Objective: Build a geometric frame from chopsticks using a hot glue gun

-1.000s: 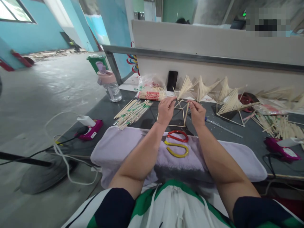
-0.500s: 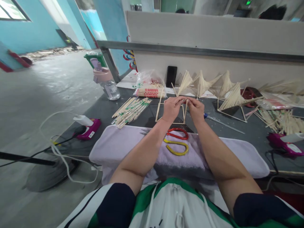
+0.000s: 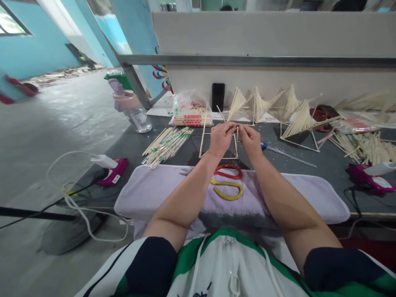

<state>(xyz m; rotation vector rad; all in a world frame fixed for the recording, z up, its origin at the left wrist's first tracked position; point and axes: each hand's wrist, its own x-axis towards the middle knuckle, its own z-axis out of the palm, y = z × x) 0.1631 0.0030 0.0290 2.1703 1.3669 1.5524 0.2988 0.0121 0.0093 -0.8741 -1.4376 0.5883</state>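
My left hand point(image 3: 220, 138) and my right hand point(image 3: 250, 139) are close together above the dark table, both pinching the top of a small frame of thin wooden sticks point(image 3: 203, 136). The frame stands upright on the table with its base just beyond a pale towel point(image 3: 154, 192). Fingers of both hands are closed on the sticks where they join. Scissors with red and yellow handles point(image 3: 228, 181) lie on the towel under my wrists.
A pile of loose sticks point(image 3: 167, 142) lies left of the frame, a bagged bundle point(image 3: 190, 115) behind it. Finished fan-shaped stick pieces point(image 3: 297, 117) line the back wall beside a black phone point(image 3: 218, 97). Pink glue guns point(image 3: 109, 173) point(image 3: 369, 179) sit at both sides; a bottle point(image 3: 130, 111) stands far left.
My hands have drawn together, from apart on two sides of the stick frame to meeting at its top. The view has tilted slightly downward.
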